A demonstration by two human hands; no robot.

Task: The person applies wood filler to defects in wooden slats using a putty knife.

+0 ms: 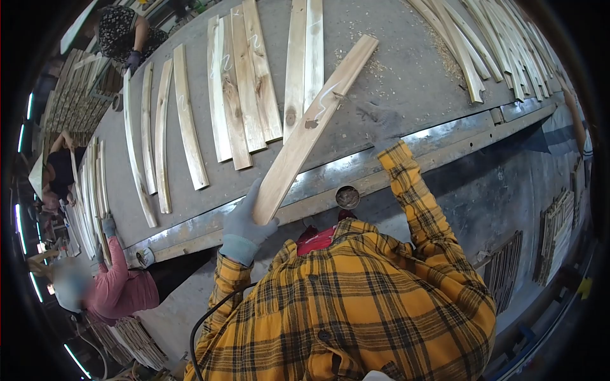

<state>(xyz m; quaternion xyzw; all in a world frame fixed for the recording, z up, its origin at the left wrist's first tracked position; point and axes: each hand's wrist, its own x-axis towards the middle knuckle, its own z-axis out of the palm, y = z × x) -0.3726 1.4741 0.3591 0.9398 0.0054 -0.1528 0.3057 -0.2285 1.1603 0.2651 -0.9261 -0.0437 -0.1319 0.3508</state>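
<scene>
My left hand (246,222), in a grey glove, grips the near end of a wooden board (297,152). The board slants up and away across the table, with a dark knot hole and a white chalk mark on its face. My right hand (380,119), also grey-gloved, is just right of the board with its fingers drawn together toward it; what they hold, if anything, I cannot make out. A small brownish sliver (339,96) shows at the board's right edge. Close by, a round can (347,197) with brownish contents is at the table's front edge.
Several chalk-marked boards (238,95) lie across the grey table (406,76), beyond and left of my board. More strips (508,44) lie at the far right near wood shavings (372,60). A co-worker in pink (127,289) handles strips at left; other people stand beyond.
</scene>
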